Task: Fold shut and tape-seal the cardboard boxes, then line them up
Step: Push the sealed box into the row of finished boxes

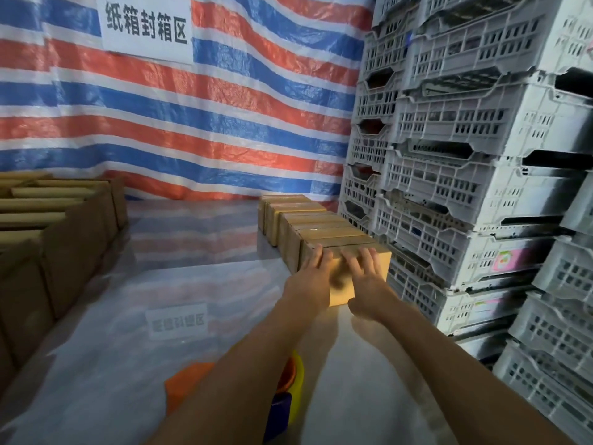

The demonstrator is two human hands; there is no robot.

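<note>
Left hand [313,277] and right hand [365,277] are pressing flat, fingers spread, on the nearest sealed box [340,240], centre right, apparently aligning it with the row [301,208]. Open boxes [64,220] at left are awaiting sealing.

Left hand [313,275], right hand [366,279] outstretched forward.

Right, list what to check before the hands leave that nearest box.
1. Nearest box flaps folded shut: ok.
2. Tape across its top: cannot tell, blurred.
3. It touches the row of boxes behind: ok.
4. Left hand and right hand both press on it: ok.
5. Its side flush with the row: cannot tell.
6. Boxes at left closed: not ok, flaps stand open.
</note>
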